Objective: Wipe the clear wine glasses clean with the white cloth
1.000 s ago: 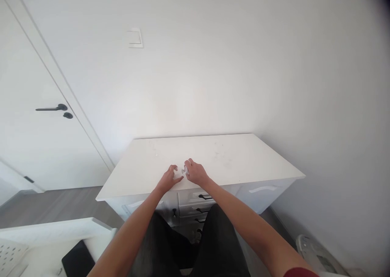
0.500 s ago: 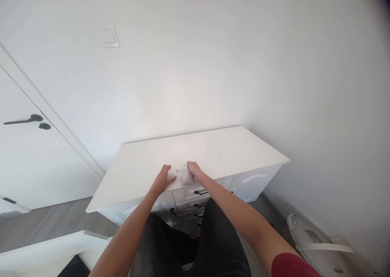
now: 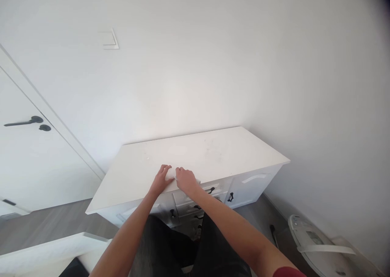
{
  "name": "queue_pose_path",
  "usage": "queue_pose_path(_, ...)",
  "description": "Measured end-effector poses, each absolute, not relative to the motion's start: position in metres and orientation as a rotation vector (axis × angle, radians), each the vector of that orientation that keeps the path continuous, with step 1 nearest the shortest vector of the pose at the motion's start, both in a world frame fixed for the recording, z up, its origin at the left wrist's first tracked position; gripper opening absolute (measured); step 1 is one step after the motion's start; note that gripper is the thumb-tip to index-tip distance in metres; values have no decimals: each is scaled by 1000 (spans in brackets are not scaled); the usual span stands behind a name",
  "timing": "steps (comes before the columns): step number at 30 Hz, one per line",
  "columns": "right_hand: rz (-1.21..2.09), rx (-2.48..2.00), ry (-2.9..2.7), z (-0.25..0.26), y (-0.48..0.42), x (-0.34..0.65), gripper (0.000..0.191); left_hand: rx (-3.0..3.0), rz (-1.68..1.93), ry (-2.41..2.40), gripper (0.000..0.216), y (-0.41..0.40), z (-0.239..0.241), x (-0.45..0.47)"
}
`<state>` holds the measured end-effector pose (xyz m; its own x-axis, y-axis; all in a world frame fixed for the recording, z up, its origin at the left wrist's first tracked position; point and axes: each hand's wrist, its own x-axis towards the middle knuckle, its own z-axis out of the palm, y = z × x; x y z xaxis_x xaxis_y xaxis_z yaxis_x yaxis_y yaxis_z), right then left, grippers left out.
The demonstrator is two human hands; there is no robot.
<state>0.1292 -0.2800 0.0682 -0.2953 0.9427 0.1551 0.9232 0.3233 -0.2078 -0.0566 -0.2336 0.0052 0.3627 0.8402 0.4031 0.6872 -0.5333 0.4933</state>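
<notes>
Near the front edge of the white cabinet's top (image 3: 131, 175), my left hand (image 3: 161, 180) rests with its thumb spread from its curved fingers. It holds nothing that I can see. My right hand (image 3: 185, 180) is closed right beside it, fingers bent down against the top. Under it is a crumpled white cloth (image 3: 198, 182), of which only a small edge shows by the wrist; whether it is fabric or tissue I cannot tell. Grey smudges (image 3: 213, 149) mark the surface farther back, and a small pale speck (image 3: 148, 158) lies to the left.
Drawers and doors with black handles (image 3: 230, 197) form the cabinet front, close to my knees. A white wall (image 3: 195, 73) stands behind it. At left is a door with a black lever (image 3: 24, 121). A white lidded appliance with a handle (image 3: 326, 248) stands at lower right.
My right hand has moved left with the white cloth, up to my left hand, and now covers most of the cloth and the dark bits between the hands. My left hand stays put.
</notes>
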Motion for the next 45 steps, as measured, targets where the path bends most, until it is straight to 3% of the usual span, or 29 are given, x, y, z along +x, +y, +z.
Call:
queue_pose_path(5,132,-1819,-2318,58,-267,117,20,2441,941,1327,49,-237,9,-58)
queue_pose_path(10,118,-1876,-2224,55,-254,137,24,2325,1054,1534,66,-236,6,-56)
queue_pose_path(14,162,-1980,-1898,47,-254,182,22,2319,904,1969,46,-233,2,-51)
queue_pose_path(18,370,-2031,-1417,37,-259,232,32,2366,703,2080,32,-229,-2,-48)
queue_pose_path(37,429,-2081,-1231,28,-208,277,33,2412,643,2122,30,-227,1,-48)
queue_pose_path(45,350,-2133,-1200,20,-237,263,33,2403,652,2114,30,-227,0,-48)
